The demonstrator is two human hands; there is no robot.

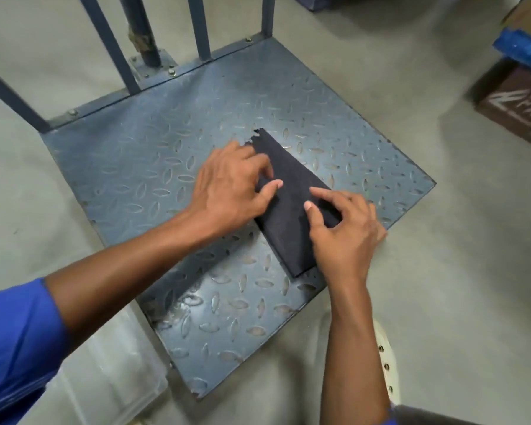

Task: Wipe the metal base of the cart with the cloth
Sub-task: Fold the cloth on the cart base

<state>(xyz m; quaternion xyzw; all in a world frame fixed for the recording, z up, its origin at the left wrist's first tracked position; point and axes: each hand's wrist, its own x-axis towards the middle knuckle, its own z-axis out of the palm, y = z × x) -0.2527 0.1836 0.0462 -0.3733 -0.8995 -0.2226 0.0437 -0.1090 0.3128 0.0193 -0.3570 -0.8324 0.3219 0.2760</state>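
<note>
starting at the far left, we see our blue sleeve (13, 348) above a clear plastic bin (111, 378) on the concrete floor (442, 271). next comes the cart's metal base (135, 167), a blue-grey tread plate lying flat, with upright bars (111, 47) bolted along its far edge. our left hand (227, 185) rests near the plate's middle, thumb and bent fingers pinching the left edge of the cloth (288, 216). the cloth is dark, folded into a long strip, and lies flat on the right half of the base, one frayed corner pointing away from us. our right hand (344, 237) holds its near right side, thumb and forefinger pressed on top, the other fingers curled over the edge. further right we see a pale shoe (387, 363) and a brown cardboard box (515, 105).
</note>
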